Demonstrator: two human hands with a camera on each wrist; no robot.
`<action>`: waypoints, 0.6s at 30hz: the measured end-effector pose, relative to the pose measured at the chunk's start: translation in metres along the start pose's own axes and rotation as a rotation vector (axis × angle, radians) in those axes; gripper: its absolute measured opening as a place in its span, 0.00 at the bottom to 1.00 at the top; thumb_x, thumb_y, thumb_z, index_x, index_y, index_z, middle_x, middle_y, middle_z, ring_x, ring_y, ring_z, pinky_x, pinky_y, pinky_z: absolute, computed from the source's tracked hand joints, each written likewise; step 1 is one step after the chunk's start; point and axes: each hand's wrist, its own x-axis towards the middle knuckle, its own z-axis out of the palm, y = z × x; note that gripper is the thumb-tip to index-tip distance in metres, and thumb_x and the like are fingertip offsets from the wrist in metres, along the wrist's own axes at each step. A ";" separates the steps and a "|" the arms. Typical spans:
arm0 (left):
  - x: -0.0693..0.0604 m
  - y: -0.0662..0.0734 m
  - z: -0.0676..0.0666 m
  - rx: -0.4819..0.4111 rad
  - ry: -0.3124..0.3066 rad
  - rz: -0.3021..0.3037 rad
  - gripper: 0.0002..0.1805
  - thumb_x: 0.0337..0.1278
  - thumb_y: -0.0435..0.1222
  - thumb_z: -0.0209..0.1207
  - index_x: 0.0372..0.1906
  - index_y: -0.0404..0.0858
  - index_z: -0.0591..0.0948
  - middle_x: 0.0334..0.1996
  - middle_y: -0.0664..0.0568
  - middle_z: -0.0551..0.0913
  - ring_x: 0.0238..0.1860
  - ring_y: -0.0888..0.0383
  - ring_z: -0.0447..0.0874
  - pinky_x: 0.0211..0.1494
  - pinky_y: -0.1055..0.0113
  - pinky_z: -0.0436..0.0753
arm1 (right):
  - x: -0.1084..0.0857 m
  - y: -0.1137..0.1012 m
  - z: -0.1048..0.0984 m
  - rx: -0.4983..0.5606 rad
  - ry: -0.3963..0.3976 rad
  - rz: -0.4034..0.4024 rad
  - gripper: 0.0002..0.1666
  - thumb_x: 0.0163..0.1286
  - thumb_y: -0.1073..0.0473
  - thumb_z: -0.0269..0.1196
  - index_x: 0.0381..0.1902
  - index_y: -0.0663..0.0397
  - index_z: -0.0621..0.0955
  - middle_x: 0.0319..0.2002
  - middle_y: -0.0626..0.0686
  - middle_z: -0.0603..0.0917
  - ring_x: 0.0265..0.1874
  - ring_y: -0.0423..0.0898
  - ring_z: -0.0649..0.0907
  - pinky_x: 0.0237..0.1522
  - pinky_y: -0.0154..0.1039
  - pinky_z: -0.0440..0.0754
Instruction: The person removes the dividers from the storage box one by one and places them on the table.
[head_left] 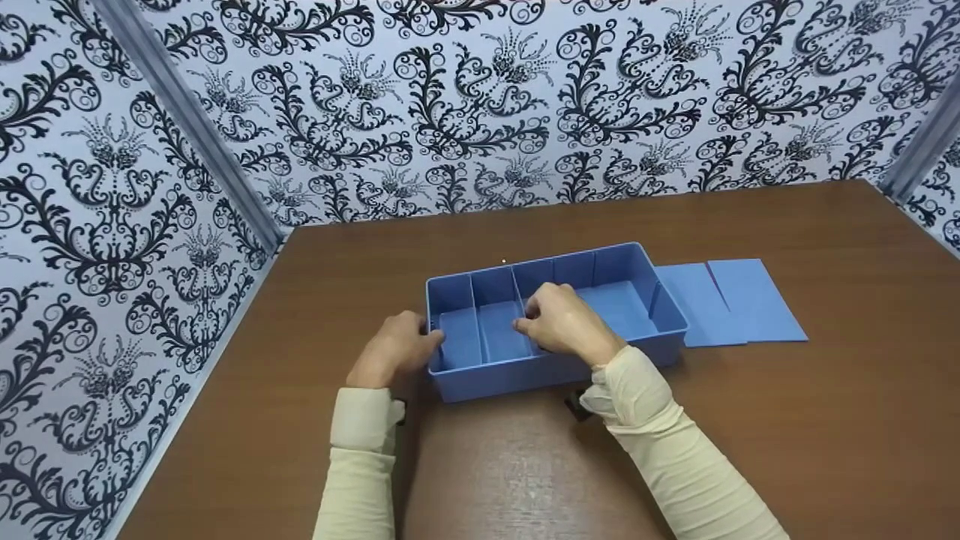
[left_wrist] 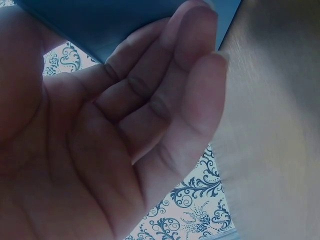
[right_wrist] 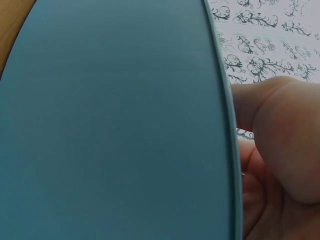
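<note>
A long blue plastic box (head_left: 491, 381) stands at a slant on the table, split by thin upright dividers. My left hand (head_left: 396, 343) grips its left end wall, thumb over the rim and fingers outside; in the left wrist view those fingers (left_wrist: 205, 95) are bent beside the blue wall. Over the box's middle, my right hand (head_left: 566, 319) reaches in with curled fingers and pinches the second divider (head_left: 517, 289) from the left near its top. Another divider (head_left: 480, 330) stands further left. In the right wrist view the box's front wall hides part of the right hand (right_wrist: 285, 150).
Two flat blue panels (head_left: 761, 300) lie overlapped on the brown table (head_left: 847, 420) right of the box, one with a narrow slit. Patterned wall panels (head_left: 510, 112) stand behind and to the left. A small dark device (head_left: 577, 405) sits under the right wrist.
</note>
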 end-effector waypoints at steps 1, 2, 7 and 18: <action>0.000 0.000 0.000 0.003 -0.001 0.000 0.15 0.69 0.42 0.54 0.43 0.35 0.82 0.28 0.49 0.76 0.31 0.54 0.76 0.34 0.62 0.73 | 0.000 0.000 0.000 -0.004 -0.001 0.001 0.20 0.66 0.55 0.66 0.15 0.54 0.80 0.12 0.45 0.70 0.21 0.45 0.72 0.22 0.36 0.66; 0.001 0.000 0.000 0.009 0.000 0.001 0.15 0.69 0.42 0.53 0.42 0.35 0.82 0.28 0.49 0.76 0.31 0.54 0.76 0.34 0.62 0.72 | 0.000 0.000 0.000 -0.007 -0.001 0.000 0.20 0.66 0.56 0.66 0.15 0.54 0.80 0.13 0.45 0.70 0.21 0.45 0.72 0.22 0.36 0.66; 0.001 0.000 0.000 0.020 -0.001 0.009 0.14 0.69 0.42 0.53 0.41 0.35 0.82 0.28 0.48 0.76 0.32 0.54 0.76 0.35 0.62 0.72 | 0.001 -0.001 0.000 -0.021 -0.001 0.004 0.19 0.66 0.56 0.66 0.15 0.54 0.80 0.14 0.46 0.71 0.21 0.45 0.73 0.23 0.37 0.67; 0.002 0.000 0.000 0.027 0.006 0.011 0.14 0.69 0.42 0.54 0.39 0.36 0.82 0.28 0.48 0.77 0.32 0.54 0.76 0.34 0.61 0.73 | 0.001 -0.001 0.000 -0.005 -0.004 0.016 0.19 0.66 0.57 0.66 0.16 0.54 0.81 0.16 0.47 0.73 0.24 0.46 0.74 0.25 0.38 0.68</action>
